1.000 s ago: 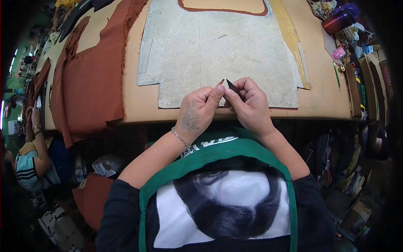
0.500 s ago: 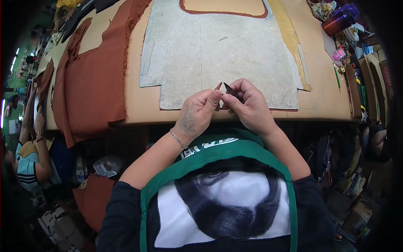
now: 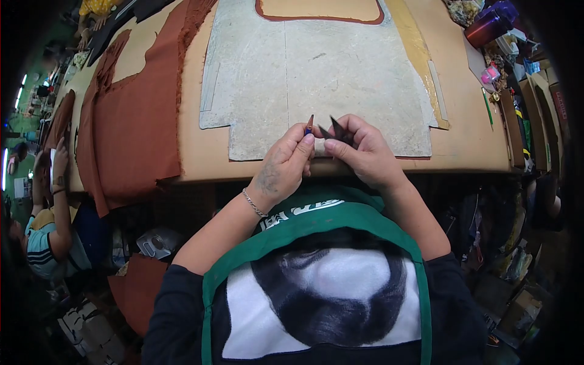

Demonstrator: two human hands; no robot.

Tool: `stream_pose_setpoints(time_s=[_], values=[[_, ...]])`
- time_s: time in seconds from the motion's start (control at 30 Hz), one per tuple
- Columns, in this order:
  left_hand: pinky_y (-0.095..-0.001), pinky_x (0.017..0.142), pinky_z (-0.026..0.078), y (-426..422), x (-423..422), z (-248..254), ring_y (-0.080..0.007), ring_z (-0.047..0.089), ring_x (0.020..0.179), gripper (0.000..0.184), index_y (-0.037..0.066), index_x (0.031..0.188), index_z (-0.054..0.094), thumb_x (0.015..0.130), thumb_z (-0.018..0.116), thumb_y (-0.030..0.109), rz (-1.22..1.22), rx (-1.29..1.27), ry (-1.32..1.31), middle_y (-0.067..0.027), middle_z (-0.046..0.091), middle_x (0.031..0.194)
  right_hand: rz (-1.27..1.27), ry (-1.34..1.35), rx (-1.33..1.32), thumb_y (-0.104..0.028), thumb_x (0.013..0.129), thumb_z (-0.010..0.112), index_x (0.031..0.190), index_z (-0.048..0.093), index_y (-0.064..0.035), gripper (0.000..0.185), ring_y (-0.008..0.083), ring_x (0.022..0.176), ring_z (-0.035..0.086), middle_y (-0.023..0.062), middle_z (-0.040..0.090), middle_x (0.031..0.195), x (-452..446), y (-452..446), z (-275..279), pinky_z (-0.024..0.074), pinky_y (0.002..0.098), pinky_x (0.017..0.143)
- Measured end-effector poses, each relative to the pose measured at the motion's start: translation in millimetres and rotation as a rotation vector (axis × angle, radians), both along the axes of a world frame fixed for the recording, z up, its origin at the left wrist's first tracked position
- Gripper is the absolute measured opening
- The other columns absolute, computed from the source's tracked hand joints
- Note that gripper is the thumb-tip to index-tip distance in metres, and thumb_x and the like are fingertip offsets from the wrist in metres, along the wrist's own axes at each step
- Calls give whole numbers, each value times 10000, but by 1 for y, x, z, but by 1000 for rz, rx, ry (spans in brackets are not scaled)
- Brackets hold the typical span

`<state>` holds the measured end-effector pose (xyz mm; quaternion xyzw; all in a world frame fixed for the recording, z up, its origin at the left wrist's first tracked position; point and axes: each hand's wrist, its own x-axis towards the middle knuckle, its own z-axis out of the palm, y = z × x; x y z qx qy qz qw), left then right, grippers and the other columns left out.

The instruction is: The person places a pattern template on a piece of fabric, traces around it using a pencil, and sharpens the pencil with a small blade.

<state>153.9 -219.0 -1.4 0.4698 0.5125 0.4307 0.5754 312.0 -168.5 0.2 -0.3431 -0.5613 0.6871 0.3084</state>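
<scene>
My left hand is closed, pinching a short pencil with a reddish-brown pointed tip and a bit of blue below it. The tip points up and away from me; the rest is hidden by my fingers. Close beside it, my right hand is closed around dark pointed scissors. Their two black blades are spread apart and point up and left; the handles are hidden in my palm. Both hands are over the near edge of a large grey pattern board, which lies on rust-red fabric showing at its edges.
Rust-red fabric covers the table's left side and hangs over its front edge. On the right lie a green pencil, a pink item and a dark metallic bottle. Cardboard boxes stand beyond. Another person works at far left.
My hands have moved slightly apart. The pencil tip and the scissor blades, close together before, are now separated, and the blades show spread apart.
</scene>
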Motion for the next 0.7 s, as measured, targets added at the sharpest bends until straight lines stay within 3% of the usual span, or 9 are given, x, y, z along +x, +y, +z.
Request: stream_pose_setpoints(time_s=[0.1,0.2,0.4,0.5,0.6,0.7], values=[[-159,524,334,0,-1,10,-25,365,593,272,40,1075,483,921,355,224,-40,-84,6,36,412,715,35,-63,-84,-138,817,577,870,499,-14,156,42,657,456,5,524,732,0,0,-3,397,199,579],[-213,543,398,1,-2,10,-63,452,585,261,10,1038,500,918,359,194,-33,-95,-41,8,475,674,48,-128,-87,-111,829,560,874,502,-19,118,42,707,486,-3,519,771,-1,2,-3,403,180,625],[-278,636,434,0,2,2,-150,549,703,257,-2,952,515,915,381,214,-25,66,112,-69,580,766,48,-272,63,-116,825,569,838,505,-18,118,39,672,489,-9,520,725,-1,2,-5,405,177,590],[-274,616,429,1,5,-16,-140,545,675,259,3,889,524,913,388,222,46,213,131,-93,572,718,-11,-235,129,-106,821,573,829,499,-12,120,38,650,484,-8,517,718,-4,-3,-5,401,174,573],[-209,614,393,0,2,-13,-59,462,674,296,10,931,530,921,388,270,2,182,195,16,498,708,-97,-126,136,-136,789,605,778,521,1,161,58,595,434,11,507,639,-7,-7,-9,377,217,516],[-202,582,368,-1,3,-4,-49,430,641,320,10,868,542,919,394,288,18,159,295,15,484,666,-116,-146,161,-130,791,602,778,520,-2,152,55,594,434,9,508,639,-7,-8,-10,377,213,517]])
